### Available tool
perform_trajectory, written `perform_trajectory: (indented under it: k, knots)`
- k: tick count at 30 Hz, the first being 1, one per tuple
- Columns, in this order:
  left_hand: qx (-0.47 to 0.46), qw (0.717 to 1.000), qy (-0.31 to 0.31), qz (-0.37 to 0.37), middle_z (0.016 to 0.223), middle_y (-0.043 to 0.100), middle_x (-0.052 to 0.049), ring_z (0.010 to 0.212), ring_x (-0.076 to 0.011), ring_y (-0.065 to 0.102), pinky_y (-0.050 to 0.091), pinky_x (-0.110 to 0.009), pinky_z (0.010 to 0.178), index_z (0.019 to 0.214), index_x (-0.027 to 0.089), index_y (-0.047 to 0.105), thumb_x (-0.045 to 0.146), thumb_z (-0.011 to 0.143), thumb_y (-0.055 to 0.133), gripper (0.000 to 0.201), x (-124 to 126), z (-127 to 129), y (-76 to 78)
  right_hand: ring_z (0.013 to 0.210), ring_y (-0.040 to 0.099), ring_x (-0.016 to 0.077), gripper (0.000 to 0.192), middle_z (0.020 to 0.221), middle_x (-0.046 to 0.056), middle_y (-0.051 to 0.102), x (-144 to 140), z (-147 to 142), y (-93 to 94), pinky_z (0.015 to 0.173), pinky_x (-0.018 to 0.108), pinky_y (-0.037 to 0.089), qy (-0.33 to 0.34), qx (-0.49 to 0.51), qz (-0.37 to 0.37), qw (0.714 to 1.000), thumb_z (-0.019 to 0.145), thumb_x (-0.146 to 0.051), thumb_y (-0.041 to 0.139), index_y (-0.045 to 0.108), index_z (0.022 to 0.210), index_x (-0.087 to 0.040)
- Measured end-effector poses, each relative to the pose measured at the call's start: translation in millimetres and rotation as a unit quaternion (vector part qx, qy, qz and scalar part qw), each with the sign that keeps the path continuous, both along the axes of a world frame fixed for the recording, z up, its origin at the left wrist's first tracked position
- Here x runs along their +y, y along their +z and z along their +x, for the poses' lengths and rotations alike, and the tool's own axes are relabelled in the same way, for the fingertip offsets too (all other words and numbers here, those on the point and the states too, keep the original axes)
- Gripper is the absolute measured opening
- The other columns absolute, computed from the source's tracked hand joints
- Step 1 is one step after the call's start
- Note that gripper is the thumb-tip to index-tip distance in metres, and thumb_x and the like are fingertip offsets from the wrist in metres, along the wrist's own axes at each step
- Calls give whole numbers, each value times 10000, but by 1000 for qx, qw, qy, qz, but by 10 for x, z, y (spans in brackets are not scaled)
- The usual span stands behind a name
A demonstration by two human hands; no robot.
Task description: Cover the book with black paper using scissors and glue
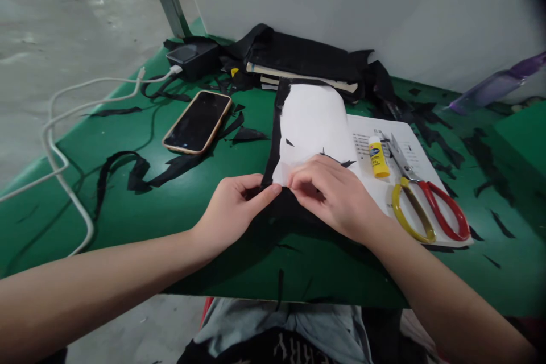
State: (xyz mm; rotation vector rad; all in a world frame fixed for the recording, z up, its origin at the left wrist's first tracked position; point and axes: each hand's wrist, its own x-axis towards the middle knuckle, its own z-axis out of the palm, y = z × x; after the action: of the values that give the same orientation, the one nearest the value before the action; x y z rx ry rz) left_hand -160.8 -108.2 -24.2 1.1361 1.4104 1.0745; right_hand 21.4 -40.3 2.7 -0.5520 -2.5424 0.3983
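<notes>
In front of me lies a white sheet (pixel 315 119) with black material (pixel 272 153) folded over its left side and showing along its near edge. My left hand (pixel 234 205) grips the sheet's near left corner, thumb on top and fingers underneath. At the near edge, just right of that thumb, my right hand (pixel 330 196) is closed in a pinch on the black-edged sheet. Small black scraps (pixel 347 163) lie on the white surface. Right of it, a yellow glue stick (pixel 378 157) and open scissors (pixel 412 173) with yellow and red handles rest on printed paper (pixel 360 131).
A phone (pixel 198 121) lies to the left on the green table (pixel 170 256). Behind it are a black charger (pixel 191 57) and a looping white cable (pixel 53 142). A black-covered stack (pixel 307 57) sits at the back, near a purple bottle (pixel 490 91). Black strips (pixel 136 173) are scattered about.
</notes>
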Motion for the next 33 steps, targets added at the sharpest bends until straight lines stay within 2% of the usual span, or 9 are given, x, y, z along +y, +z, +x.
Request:
perform_trajectory:
  k: [7,13,17,22,25,28,30,31,33]
  knots:
    - [2,1000,-15,1,633,510,20,597,-101,421,326,-208,516,690,152,618,451,803,636,320,11,-20,-50,847,578,165,123,868,59,639,-82,-71,-26,786,327,472,-14,26,49,998,871,-75,458,490,890,-193]
    - [12,1000,-16,4,634,479,23,603,-97,400,311,-208,512,720,147,612,486,814,619,352,12,-30,-82,766,537,135,134,837,40,624,-136,-109,-5,717,290,454,-29,24,42,998,889,-79,418,493,888,-190]
    - [24,1000,-12,11,607,434,34,584,-88,372,280,-208,494,676,148,579,484,815,622,366,12,-32,-78,779,551,119,109,864,22,628,-169,-119,12,701,259,447,-48,26,-7,998,885,-100,446,503,892,-193]
    - [15,1000,-18,2,624,472,32,584,-89,404,311,-211,503,718,152,601,481,815,625,344,4,-30,-57,736,603,79,88,903,-24,665,-184,-92,53,633,195,466,-113,57,-140,982,850,-162,544,520,916,-214]
    - [20,1000,-24,-4,642,506,23,592,-95,454,353,-214,512,728,150,606,476,819,619,339,5,-23,-76,842,627,88,125,1037,-3,671,-185,-67,61,716,202,498,-113,65,-156,979,849,-160,539,521,961,-214]
    - [14,999,-6,32,894,602,-17,769,-136,576,467,-243,645,1028,178,587,395,816,635,307,28,-36,-119,990,603,131,209,1113,27,647,-204,-34,51,847,267,495,-115,44,-99,987,836,-140,545,525,1034,-205]
    - [36,995,23,88,1153,555,-68,961,-170,589,501,-292,775,1268,211,427,322,804,641,523,62,-75,-136,1003,592,155,239,1089,40,647,-225,3,41,875,310,489,-124,26,-57,990,840,-147,543,526,1074,-199]
    - [72,989,31,122,1235,510,-89,1041,-185,568,498,-317,823,1320,219,361,294,804,634,588,82,-104,-134,988,593,161,237,1066,44,649,-235,26,36,873,324,490,-127,18,-41,991,847,-152,537,527,1080,-195]
    - [198,961,16,194,1283,477,-98,1153,-215,502,460,-370,911,1300,219,395,262,827,601,518,121,-170,-110,979,592,172,217,1040,54,652,-248,82,23,872,342,488,-128,6,-17,992,857,-153,522,531,1071,-188]
